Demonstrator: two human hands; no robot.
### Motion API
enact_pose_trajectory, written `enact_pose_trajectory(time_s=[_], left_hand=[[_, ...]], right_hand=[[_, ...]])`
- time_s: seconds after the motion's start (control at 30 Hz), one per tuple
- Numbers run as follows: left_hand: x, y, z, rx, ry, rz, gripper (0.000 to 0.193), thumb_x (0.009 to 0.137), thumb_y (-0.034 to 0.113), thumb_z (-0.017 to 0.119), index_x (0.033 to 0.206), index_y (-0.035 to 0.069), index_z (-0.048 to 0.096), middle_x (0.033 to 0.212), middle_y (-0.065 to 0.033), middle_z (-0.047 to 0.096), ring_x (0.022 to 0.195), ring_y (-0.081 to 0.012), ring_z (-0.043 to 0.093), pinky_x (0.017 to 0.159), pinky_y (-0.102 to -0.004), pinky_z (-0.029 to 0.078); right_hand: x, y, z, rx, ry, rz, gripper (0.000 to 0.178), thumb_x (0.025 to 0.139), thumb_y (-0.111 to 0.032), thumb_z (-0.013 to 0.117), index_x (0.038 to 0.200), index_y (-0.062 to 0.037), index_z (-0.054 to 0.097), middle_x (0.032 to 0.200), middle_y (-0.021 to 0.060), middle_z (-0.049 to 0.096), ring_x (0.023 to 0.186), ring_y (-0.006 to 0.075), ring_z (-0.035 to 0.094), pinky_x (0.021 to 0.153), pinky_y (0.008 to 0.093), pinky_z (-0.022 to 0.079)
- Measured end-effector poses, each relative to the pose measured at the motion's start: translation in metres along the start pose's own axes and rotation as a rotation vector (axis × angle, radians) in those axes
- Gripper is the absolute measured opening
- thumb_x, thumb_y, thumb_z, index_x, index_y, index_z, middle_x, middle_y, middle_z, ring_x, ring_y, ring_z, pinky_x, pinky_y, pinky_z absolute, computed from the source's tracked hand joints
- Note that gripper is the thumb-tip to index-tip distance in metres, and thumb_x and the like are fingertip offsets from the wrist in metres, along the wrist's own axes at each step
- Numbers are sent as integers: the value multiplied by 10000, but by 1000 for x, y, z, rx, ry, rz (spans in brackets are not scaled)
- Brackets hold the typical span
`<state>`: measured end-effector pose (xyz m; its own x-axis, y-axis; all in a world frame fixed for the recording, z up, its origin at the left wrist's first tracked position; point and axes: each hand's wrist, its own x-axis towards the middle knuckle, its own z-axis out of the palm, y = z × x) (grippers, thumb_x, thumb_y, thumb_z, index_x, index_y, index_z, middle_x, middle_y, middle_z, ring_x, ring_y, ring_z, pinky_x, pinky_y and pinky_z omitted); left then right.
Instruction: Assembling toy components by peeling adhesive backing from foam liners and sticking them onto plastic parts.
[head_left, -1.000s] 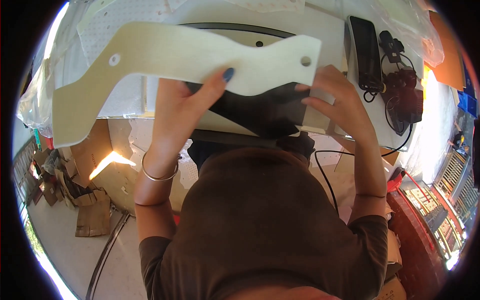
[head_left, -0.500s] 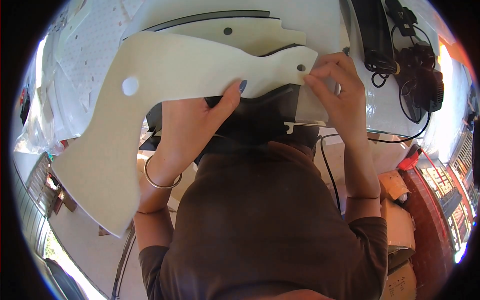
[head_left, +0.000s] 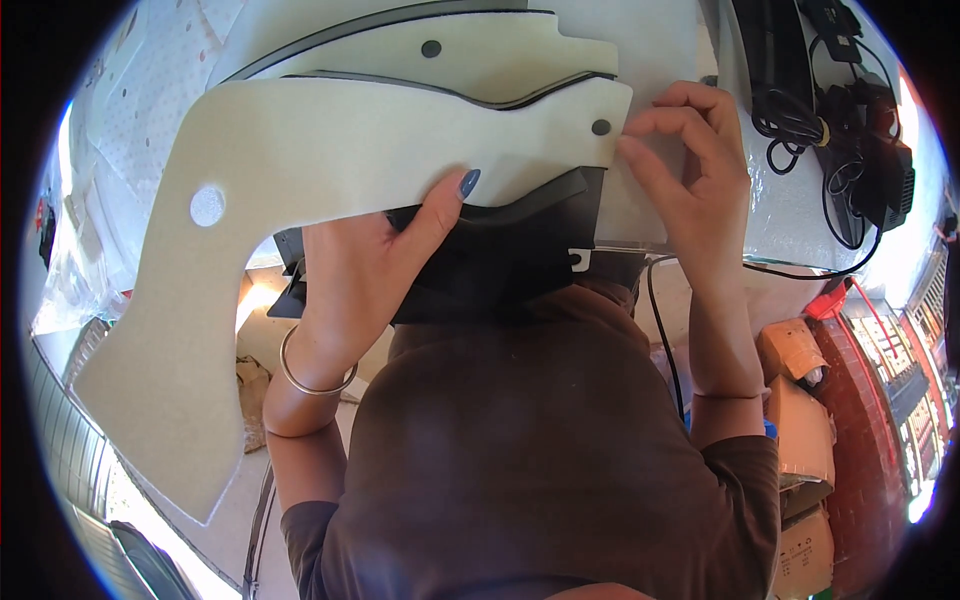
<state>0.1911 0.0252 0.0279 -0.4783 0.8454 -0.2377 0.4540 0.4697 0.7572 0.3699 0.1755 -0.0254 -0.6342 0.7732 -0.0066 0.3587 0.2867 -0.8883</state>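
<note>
A large curved cream sheet [head_left: 330, 140], with a wide hole at its bend and a small one near its right end, lies over a black panel [head_left: 500, 260]. My left hand [head_left: 350, 270] grips the sheet's lower edge, thumb on top and the other fingers hidden beneath. At the sheet's right end, my right hand [head_left: 690, 170] has thumb and forefinger pinched together at the edge, its other fingers curled. Beyond the sheet, a similar cream piece [head_left: 500, 55] with a small hole rests on a dark-edged part.
Black cables and a power adapter [head_left: 885, 185] sit on the table [head_left: 665, 60] at the right. One cable [head_left: 810, 275] hangs past the table's front edge. Cardboard boxes [head_left: 800, 430] are stacked on the right. Clear plastic wrap [head_left: 75, 275] bunches at the left.
The sheet has shifted left and its left arm has swung lower, with my left hand moving along. Its small hole now shows dark over the black part. My right hand has moved slightly right.
</note>
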Motion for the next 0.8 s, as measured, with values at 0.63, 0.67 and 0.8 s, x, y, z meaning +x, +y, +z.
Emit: enact_pose_trajectory(time_s=[0.63, 0.67, 0.8], left_hand=[[-2, -9, 9, 113, 50, 106, 202, 858, 180, 647, 976, 16, 659, 817, -97, 657, 696, -259, 607, 676, -312, 483], [-2, -8, 8, 111, 48, 106, 202, 858, 180, 647, 976, 16, 659, 817, -97, 657, 696, -259, 607, 676, -312, 483], [-4, -8, 7, 183, 17, 91, 204, 870, 185, 632, 970, 9, 657, 795, -101, 645, 675, -261, 595, 656, -317, 475]], right_hand=[[2, 4, 3, -83, -22, -45, 132, 709, -49, 746, 800, -72, 653, 974, 51, 522, 893, 209, 501, 766, 311, 421], [2, 5, 3, -84, -22, -43, 132, 709, -49, 746, 800, -72, 653, 974, 51, 522, 893, 209, 501, 766, 311, 421], [2, 4, 2, -96, -30, -50, 133, 706, -48, 748, 796, -67, 652, 971, 48, 519, 893, 207, 498, 764, 308, 420]])
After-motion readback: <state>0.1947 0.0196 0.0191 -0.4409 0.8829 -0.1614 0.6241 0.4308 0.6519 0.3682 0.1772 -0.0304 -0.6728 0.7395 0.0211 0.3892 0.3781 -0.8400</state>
